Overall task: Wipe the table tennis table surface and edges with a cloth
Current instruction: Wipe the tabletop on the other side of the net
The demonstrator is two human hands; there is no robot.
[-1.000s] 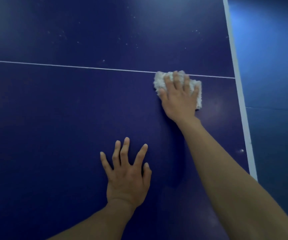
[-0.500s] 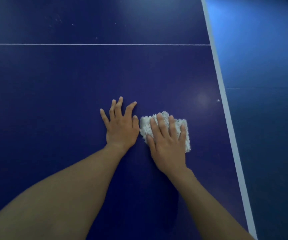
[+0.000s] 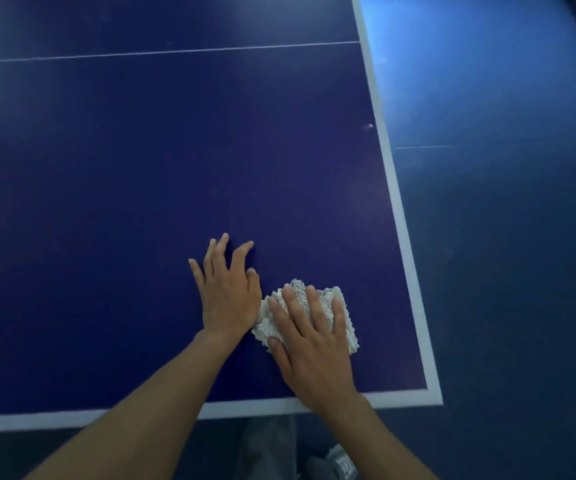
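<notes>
The dark blue table tennis table [image 3: 141, 188] fills most of the view, with a white border along its near edge and right edge. A folded white fluffy cloth [image 3: 345, 323] lies flat on it near the near right corner. My right hand [image 3: 314, 344] presses down on the cloth, fingers spread over it. Beside it on the left, my left hand [image 3: 227, 296] rests flat on the bare surface with fingers apart, its edge touching the cloth.
A thin white centre line [image 3: 162, 53] crosses the table at the far side. The table's near right corner [image 3: 433, 396] is close to my right hand. Blue floor [image 3: 504, 237] lies beyond the right edge. My leg and shoe [image 3: 340, 462] show below the near edge.
My right hand has dragged the cloth from the centre line toward the near edge, next to my left hand. The view has shifted so the near edge and corner show.
</notes>
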